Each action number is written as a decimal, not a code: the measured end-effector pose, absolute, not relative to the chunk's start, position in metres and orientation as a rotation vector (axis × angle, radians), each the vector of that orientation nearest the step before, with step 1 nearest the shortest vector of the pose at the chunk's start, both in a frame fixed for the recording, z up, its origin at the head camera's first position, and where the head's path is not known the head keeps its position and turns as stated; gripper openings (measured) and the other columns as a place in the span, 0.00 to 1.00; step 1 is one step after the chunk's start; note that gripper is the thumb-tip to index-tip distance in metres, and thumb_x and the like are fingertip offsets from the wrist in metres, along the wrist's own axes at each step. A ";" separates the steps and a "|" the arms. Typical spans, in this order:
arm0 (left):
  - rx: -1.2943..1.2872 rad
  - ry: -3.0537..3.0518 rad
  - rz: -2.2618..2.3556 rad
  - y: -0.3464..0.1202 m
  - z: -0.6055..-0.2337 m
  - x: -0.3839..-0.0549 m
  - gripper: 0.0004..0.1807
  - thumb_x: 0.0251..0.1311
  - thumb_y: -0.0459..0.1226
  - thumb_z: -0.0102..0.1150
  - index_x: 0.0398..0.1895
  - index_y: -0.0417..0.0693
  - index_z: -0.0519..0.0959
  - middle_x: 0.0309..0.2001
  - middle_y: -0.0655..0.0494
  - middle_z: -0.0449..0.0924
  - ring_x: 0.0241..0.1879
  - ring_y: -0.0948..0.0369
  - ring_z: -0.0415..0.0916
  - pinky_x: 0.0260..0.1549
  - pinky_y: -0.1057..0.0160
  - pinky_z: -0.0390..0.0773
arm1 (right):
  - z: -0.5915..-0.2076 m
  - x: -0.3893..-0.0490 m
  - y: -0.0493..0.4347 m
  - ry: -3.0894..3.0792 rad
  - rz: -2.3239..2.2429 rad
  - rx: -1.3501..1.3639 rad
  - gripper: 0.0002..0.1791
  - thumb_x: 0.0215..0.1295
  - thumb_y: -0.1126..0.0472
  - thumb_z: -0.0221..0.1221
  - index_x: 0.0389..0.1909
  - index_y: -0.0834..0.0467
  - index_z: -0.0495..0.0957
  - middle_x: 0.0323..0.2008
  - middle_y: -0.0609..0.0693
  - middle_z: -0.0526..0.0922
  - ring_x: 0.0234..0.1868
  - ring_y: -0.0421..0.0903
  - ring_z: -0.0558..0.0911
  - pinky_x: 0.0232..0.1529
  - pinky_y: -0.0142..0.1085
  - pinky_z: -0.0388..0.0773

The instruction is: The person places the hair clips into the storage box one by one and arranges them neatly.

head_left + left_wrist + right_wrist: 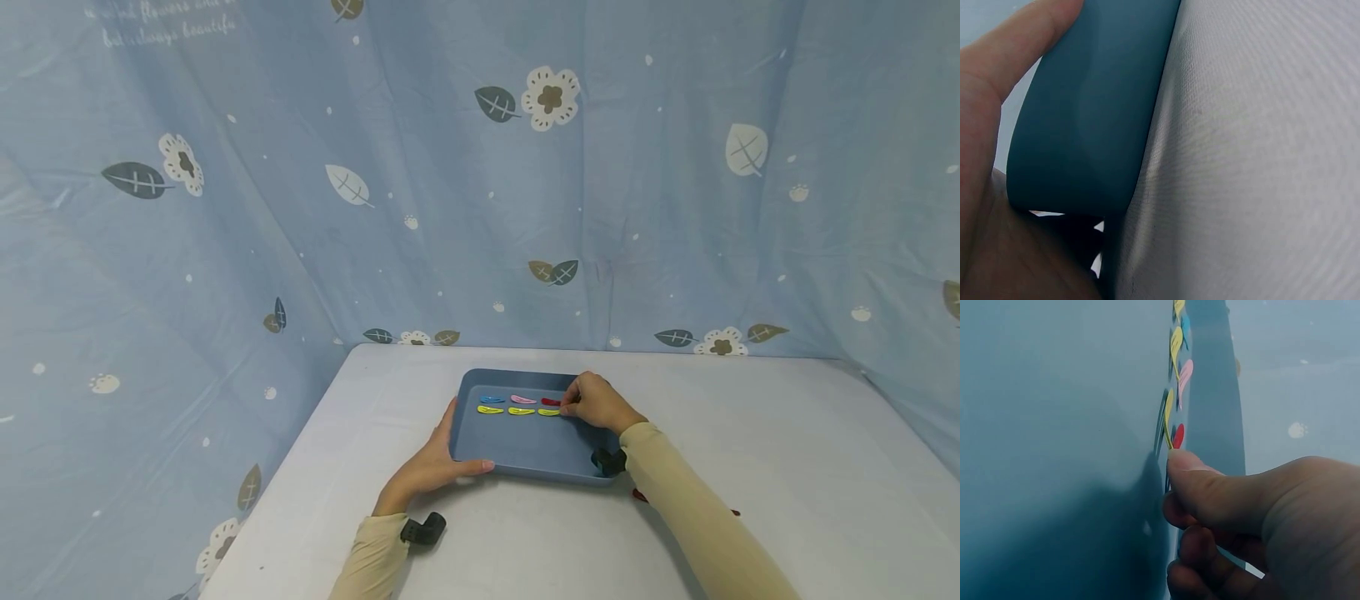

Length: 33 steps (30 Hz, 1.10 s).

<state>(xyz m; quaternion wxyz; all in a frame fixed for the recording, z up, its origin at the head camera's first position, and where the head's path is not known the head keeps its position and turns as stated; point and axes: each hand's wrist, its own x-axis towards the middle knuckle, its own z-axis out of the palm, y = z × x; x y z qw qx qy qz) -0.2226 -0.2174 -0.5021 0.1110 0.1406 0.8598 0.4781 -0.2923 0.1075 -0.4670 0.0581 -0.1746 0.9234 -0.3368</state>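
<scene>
Right hand (597, 403): pinching yellow snap hair clip (547, 412) in blue tray (517, 446) | Left hand (429, 467): spread at tray corner | Behind: red clip (551, 402), pink clip (522, 399), blue clip (492, 400) | Right sleeve (697, 508): partly masks red object (639, 495) (on table (817, 433))

Watching the blue-grey tray (517, 446) resting on the tabletop (750, 433)! Spotting a blue clip (492, 399), a pink clip (523, 399) and a red clip (551, 402) lining up left to right farther back; counting three yellow clips (521, 411) lying just nearer, finding the rightmost pinched at its narrow end!
</scene>
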 end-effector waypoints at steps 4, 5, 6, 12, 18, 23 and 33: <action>0.410 2.529 1.403 -0.217 -0.503 -0.223 0.75 0.49 0.56 0.79 0.85 0.50 0.30 0.86 0.48 0.35 0.84 0.44 0.38 0.77 0.33 0.50 | -0.467 -0.292 0.107 2.793 -1.013 -0.503 0.03 0.62 0.68 0.70 0.30 0.61 0.91 0.31 0.50 0.91 0.33 0.41 0.79 0.38 0.36 0.79; 0.406 2.528 1.401 -0.217 -0.503 -0.223 0.75 0.49 0.56 0.79 0.85 0.50 0.31 0.86 0.48 0.35 0.84 0.45 0.38 0.77 0.33 0.50 | -0.467 -0.292 0.107 2.793 -1.009 -0.501 0.03 0.62 0.68 0.70 0.30 0.61 0.91 0.32 0.50 0.91 0.33 0.41 0.79 0.39 0.36 0.79; 0.405 2.530 1.401 -0.217 -0.504 -0.223 0.75 0.49 0.56 0.79 0.85 0.50 0.31 0.86 0.48 0.35 0.84 0.45 0.38 0.77 0.33 0.50 | -0.467 -0.292 0.108 2.796 -1.002 -0.514 0.03 0.62 0.68 0.70 0.30 0.61 0.91 0.32 0.51 0.91 0.33 0.42 0.80 0.38 0.37 0.80; 0.411 2.524 1.407 -0.217 -0.502 -0.223 0.75 0.49 0.55 0.79 0.85 0.50 0.30 0.86 0.48 0.35 0.84 0.45 0.38 0.78 0.33 0.49 | -0.465 -0.290 0.106 2.802 -0.976 -0.520 0.03 0.63 0.68 0.70 0.31 0.63 0.90 0.33 0.52 0.90 0.34 0.43 0.80 0.39 0.39 0.81; 0.401 2.522 1.408 -0.217 -0.502 -0.223 0.75 0.49 0.55 0.79 0.85 0.50 0.31 0.86 0.49 0.35 0.84 0.45 0.38 0.77 0.33 0.49 | -0.464 -0.289 0.106 2.805 -0.968 -0.510 0.03 0.63 0.69 0.69 0.30 0.62 0.90 0.33 0.52 0.90 0.34 0.43 0.80 0.40 0.39 0.81; 0.396 2.522 1.403 -0.217 -0.501 -0.223 0.75 0.48 0.56 0.79 0.85 0.51 0.31 0.86 0.49 0.34 0.84 0.45 0.38 0.77 0.32 0.50 | -0.464 -0.289 0.106 2.809 -0.961 -0.512 0.03 0.63 0.68 0.69 0.30 0.63 0.90 0.33 0.52 0.90 0.34 0.43 0.79 0.40 0.40 0.82; 0.430 2.496 1.442 -0.216 -0.498 -0.223 0.75 0.49 0.54 0.79 0.85 0.51 0.31 0.86 0.49 0.34 0.85 0.45 0.37 0.78 0.33 0.47 | -0.461 -0.292 0.109 2.786 -1.034 -0.501 0.03 0.63 0.68 0.69 0.35 0.65 0.90 0.35 0.54 0.90 0.34 0.44 0.80 0.38 0.38 0.81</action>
